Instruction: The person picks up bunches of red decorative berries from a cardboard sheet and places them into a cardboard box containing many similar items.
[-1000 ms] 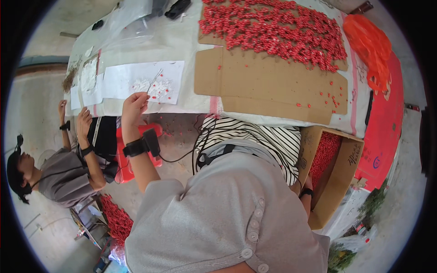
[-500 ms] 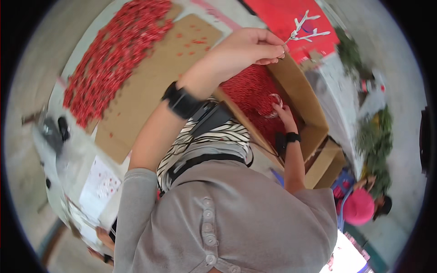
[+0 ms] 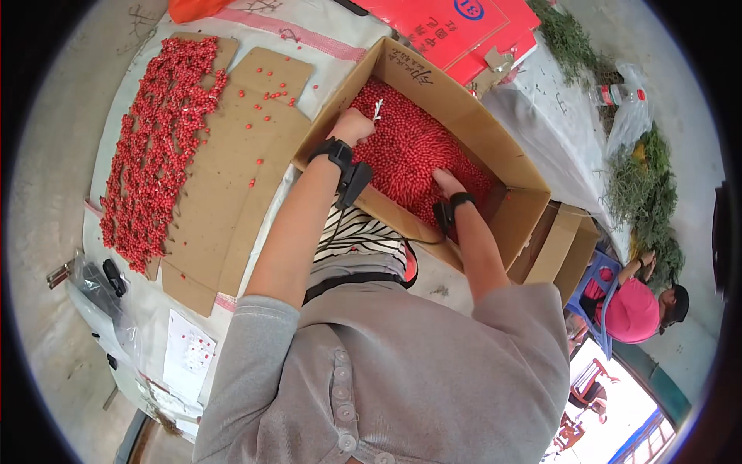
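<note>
An open cardboard box [image 3: 519,224] is filled with a deep heap of small red beads or berries [image 3: 406,143]. At its left side, my left hand [image 3: 353,127] is closed on a small white branched twig [image 3: 378,109], whose tips stick out past the fingers. My right hand [image 3: 448,182] reaches into the box's right part and touches the red heap. Its fingertips are mostly hidden, so whether it holds anything cannot be made out.
To the left, red-berried sprigs [image 3: 158,147] cover part of a flat cardboard sheet [image 3: 251,147] with loose berries. Red packaging [image 3: 456,35] lies beyond the box. Another box [image 3: 560,247], green foliage [image 3: 641,193] and a person in pink [image 3: 630,315] are at the right.
My left hand has come down and left from above the box's far side, still with the white twig. A white looped piece by my right hand no longer shows. The view has shifted.
</note>
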The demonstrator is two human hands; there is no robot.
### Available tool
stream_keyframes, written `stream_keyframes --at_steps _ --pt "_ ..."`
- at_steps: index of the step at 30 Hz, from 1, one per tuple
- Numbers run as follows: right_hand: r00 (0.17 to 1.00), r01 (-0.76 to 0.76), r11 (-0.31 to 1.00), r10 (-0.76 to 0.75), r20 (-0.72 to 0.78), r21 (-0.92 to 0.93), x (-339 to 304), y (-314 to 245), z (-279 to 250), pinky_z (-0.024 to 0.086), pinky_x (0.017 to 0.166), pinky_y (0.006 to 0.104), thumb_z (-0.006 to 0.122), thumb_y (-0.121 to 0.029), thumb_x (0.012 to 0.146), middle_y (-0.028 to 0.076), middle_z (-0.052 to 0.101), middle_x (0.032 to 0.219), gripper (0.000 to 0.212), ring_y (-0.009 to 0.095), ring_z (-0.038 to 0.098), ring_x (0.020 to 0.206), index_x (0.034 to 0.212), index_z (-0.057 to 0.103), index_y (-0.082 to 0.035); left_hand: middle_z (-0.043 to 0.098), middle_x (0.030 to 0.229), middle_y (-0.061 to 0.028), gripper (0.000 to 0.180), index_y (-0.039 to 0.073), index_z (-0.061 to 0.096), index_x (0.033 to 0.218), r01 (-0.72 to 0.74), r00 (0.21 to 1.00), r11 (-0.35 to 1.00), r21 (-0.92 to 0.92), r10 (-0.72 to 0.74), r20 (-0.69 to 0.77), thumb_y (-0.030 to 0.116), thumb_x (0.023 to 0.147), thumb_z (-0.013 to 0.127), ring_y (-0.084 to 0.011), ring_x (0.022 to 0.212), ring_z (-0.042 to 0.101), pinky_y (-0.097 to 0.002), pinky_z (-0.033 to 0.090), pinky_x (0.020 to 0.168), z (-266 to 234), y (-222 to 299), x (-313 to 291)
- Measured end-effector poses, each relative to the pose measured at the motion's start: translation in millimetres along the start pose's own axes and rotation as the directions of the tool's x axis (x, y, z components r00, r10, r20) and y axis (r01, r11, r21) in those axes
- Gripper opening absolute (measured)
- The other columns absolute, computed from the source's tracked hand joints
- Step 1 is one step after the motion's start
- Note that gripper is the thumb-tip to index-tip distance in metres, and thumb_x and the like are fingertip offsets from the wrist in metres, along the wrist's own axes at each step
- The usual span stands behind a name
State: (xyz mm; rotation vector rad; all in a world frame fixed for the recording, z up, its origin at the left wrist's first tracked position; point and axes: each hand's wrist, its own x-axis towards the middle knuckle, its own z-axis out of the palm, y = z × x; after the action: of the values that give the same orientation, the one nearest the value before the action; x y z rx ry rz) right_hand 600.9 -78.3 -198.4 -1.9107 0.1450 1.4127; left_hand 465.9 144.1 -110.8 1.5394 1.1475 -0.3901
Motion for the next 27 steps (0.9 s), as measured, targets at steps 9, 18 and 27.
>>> stream_keyframes --at_steps 9,18,27 --pt "0.789 0.529 0.714 -0.613 -0.046 -0.458 -62.2 -73.3 19.9 0.036 0.075 0.0267 0.064 -0.031 0.055 0.014 0.047 0.094 0.067 0.020 0.047 0.086 0.105 0.034 0.003 0.052 0.069 -0.0110 0.012 -0.003 0.051 0.075 0.037 0.998 0.931 0.363 -0.014 -0.064 0.005 0.069 0.045 -0.0192 0.060 0.052 -0.0385 0.044 0.056 -7.9 16.6 -13.8" --pt "0.999 0.031 0.981 -0.033 -0.008 -0.193 77.9 59.2 -29.1 0.028 0.085 0.0249 0.055 -0.027 0.067 0.010 0.038 0.113 0.064 0.017 0.036 0.104 0.116 0.026 0.002 0.052 0.072 -0.0091 0.016 -0.002 0.051 0.071 0.089 0.974 0.996 -0.018 -0.083 0.211 0.013 0.067 0.055 -0.0187 0.065 0.054 -0.0392 0.042 0.061 -13.4 21.3 -26.6" --pt "0.912 0.387 0.917 -0.364 0.190 -0.101 -79.1 -67.1 17.3 0.035 0.078 0.0281 0.055 -0.030 0.067 0.013 0.045 0.102 0.059 0.020 0.046 0.090 0.110 0.031 0.004 0.054 0.083 -0.0184 0.040 -0.011 0.047 0.090 0.027 0.998 0.949 0.313 -0.008 -0.061 0.013 0.060 0.056 -0.0276 0.074 0.055 -0.0366 0.042 0.061 -16.1 8.4 -17.6"
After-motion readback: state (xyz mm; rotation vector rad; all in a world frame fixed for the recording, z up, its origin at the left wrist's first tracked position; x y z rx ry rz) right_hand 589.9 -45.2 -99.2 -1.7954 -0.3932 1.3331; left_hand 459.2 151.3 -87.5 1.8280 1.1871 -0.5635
